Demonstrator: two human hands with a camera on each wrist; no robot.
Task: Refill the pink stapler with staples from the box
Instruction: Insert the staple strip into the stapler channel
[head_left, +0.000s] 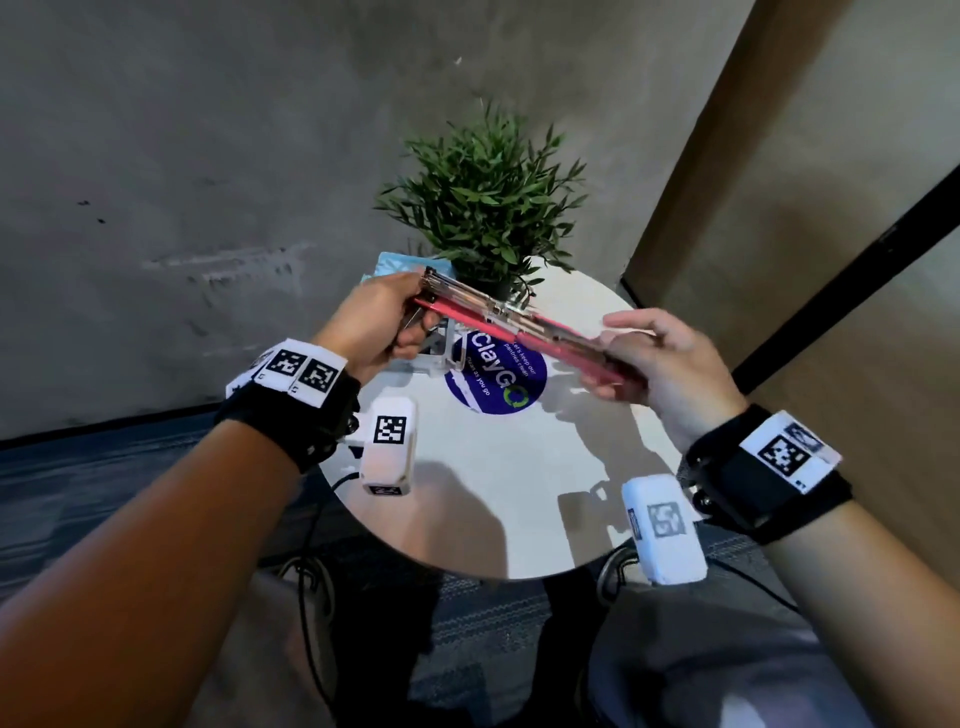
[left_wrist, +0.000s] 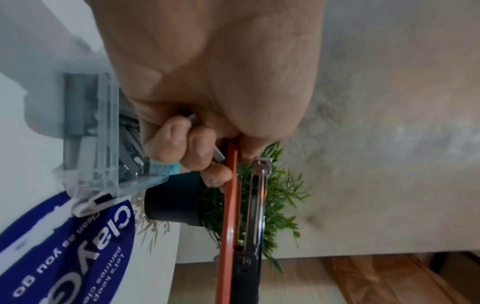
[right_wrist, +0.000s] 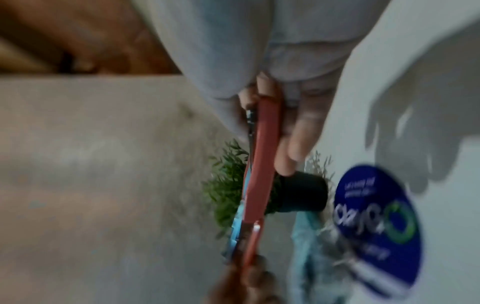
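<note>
The pink stapler (head_left: 519, 325) is swung open into one long line and held in the air above the round white table (head_left: 493, 499). My left hand (head_left: 402, 332) grips its far-left end, where the metal magazine (left_wrist: 258, 195) stands apart from the pink arm (left_wrist: 230, 205). A small metal piece (left_wrist: 218, 154) shows between those fingers; what it is I cannot tell. My right hand (head_left: 621, 358) grips the other pink end (right_wrist: 262, 164), fingers (right_wrist: 298, 144) along its side. The light-blue staple box (head_left: 394, 262) lies on the table behind my left hand.
A potted green plant (head_left: 483, 208) stands at the table's far edge, right behind the stapler. A clear acrylic stand (head_left: 441, 351) and a round blue sticker (head_left: 498, 382) lie under the hands. Two white tagged devices (head_left: 389, 447) (head_left: 665, 530) hang near the wrists.
</note>
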